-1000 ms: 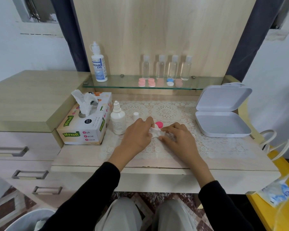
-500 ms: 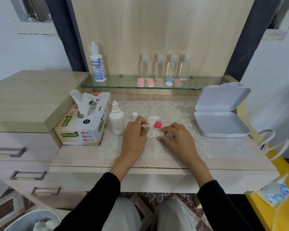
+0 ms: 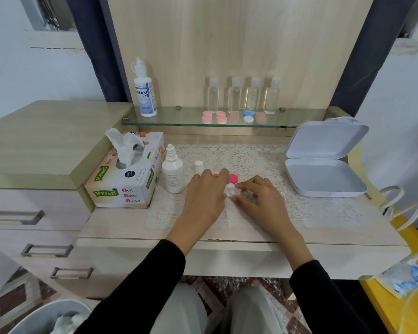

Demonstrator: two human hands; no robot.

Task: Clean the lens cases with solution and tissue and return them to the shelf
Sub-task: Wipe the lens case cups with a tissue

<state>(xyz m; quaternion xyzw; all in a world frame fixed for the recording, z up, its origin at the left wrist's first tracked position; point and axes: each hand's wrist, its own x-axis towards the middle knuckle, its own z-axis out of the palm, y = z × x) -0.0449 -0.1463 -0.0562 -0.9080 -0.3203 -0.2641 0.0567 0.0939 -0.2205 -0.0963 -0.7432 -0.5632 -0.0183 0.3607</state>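
Since half a second ago, the left hand [image 3: 206,194] and right hand [image 3: 258,201] have bunched the tissue [image 3: 230,190], both pinching it.

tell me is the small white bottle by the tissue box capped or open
Open. The bottle shows a bare nozzle, and its white cap stands apart on the mat.

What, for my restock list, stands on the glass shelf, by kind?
Large bottle: 1
Clear bottles: 4
Lens cases: 5
Total: 10
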